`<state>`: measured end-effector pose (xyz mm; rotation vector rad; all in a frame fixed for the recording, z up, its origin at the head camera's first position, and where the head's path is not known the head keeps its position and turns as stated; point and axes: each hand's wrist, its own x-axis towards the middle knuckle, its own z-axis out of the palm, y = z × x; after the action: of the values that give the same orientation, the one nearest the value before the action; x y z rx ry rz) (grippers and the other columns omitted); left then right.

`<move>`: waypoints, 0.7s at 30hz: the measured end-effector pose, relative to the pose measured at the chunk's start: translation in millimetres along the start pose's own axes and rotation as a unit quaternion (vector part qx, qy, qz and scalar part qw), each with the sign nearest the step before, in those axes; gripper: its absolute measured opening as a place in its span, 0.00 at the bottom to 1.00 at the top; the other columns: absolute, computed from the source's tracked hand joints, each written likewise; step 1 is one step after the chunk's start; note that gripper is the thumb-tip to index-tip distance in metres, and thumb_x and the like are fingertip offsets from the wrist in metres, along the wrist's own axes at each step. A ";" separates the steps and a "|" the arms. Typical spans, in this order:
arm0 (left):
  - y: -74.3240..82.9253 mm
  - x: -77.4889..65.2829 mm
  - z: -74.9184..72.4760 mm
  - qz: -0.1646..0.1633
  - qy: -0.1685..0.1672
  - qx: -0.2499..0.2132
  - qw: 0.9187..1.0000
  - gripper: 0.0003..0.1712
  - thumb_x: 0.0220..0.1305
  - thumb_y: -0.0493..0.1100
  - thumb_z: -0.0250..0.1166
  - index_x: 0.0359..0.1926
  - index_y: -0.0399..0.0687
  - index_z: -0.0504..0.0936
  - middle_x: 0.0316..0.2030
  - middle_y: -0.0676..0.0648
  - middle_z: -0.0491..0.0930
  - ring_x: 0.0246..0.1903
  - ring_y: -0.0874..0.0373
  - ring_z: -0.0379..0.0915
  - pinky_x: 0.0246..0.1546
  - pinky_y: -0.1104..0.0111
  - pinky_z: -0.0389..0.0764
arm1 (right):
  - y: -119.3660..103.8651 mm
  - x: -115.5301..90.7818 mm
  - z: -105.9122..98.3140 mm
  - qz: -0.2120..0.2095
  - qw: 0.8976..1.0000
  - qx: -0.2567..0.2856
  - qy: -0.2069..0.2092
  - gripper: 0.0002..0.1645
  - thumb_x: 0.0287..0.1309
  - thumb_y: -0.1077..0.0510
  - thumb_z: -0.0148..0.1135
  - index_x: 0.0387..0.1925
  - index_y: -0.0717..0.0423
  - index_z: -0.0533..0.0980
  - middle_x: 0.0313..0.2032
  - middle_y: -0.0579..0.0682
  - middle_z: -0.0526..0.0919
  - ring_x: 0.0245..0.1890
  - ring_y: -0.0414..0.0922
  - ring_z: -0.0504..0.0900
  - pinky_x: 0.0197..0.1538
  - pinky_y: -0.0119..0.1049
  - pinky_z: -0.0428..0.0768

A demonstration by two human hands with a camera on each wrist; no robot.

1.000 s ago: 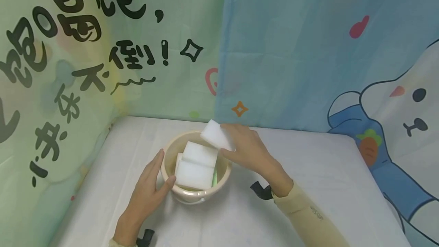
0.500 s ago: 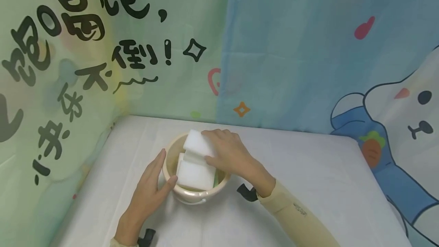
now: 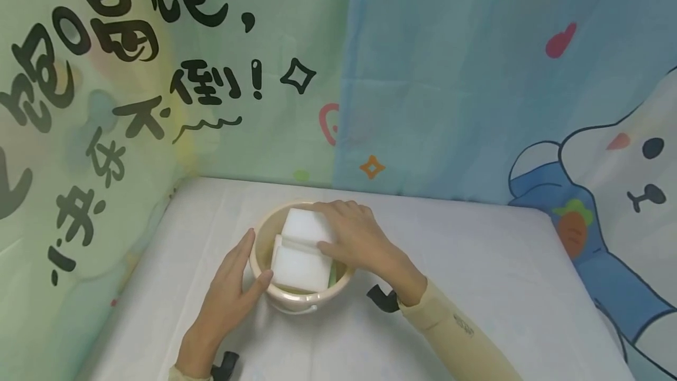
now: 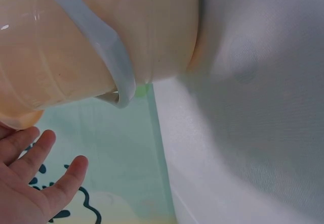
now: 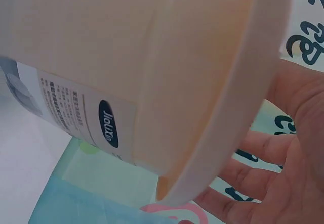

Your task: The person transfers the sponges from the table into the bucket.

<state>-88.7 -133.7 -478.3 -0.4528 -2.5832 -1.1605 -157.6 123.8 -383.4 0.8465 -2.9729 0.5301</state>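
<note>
A cream plastic bucket [image 3: 296, 297] stands on the table with several white sponge blocks inside. My right hand [image 3: 353, 235] reaches over its right rim and holds a white sponge block [image 3: 305, 225] by its right end, thumb near and fingers at the far side. That block lies behind another white sponge block [image 3: 301, 266] in the bucket. My left hand [image 3: 227, 296] rests against the left rim, its thumb at the front edge and its fingers straight along the side. In the left wrist view, the left fingers [image 4: 65, 186] look spread beside the bucket.
A white cloth covers the table [image 3: 449, 310]. Printed curtains [image 3: 449, 104] hang behind and to the left. The bucket's grey handle [image 4: 111, 47] hangs down its side, and a label [image 5: 86, 107] shows on its wall. A green sliver [image 3: 332, 275] shows beside the sponge blocks.
My right hand has moved left over the bucket with the sponge block, which has come down and now lies flatter among the others. My left hand has stayed at the rim.
</note>
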 end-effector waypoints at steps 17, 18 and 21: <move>1.8 -0.3 -0.2 -0.010 -0.014 -0.021 1.000 0.46 0.70 0.51 0.65 0.79 0.46 0.52 0.75 0.44 0.56 0.72 0.44 0.54 0.69 0.45 0.60 | 3.1 -15.4 -5.0 -0.001 0.999 0.005 0.034 0.35 0.60 0.51 0.69 0.67 0.53 0.71 0.58 0.53 0.79 0.57 0.56 0.75 0.58 0.60 0.70; 2.3 -0.3 -1.1 -0.013 -0.015 -0.024 1.000 0.46 0.70 0.52 0.64 0.79 0.46 0.52 0.75 0.43 0.56 0.72 0.43 0.54 0.69 0.44 0.60 | 3.7 -15.9 -5.6 -0.003 0.999 0.003 0.040 0.34 0.59 0.52 0.69 0.66 0.54 0.72 0.57 0.53 0.80 0.56 0.55 0.76 0.57 0.59 0.72; 2.9 -0.3 -2.8 -0.030 -0.019 -0.034 0.999 0.46 0.70 0.53 0.64 0.79 0.47 0.51 0.76 0.44 0.55 0.73 0.44 0.52 0.69 0.44 0.58 | 6.9 -18.0 -7.1 -0.016 0.998 -0.007 0.064 0.32 0.58 0.53 0.69 0.63 0.57 0.74 0.51 0.52 0.83 0.50 0.53 0.79 0.52 0.55 0.77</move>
<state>-87.0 -134.0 -474.6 -0.4188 -2.6128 -1.2741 -146.3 140.7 -380.7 0.8242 -2.8391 0.5408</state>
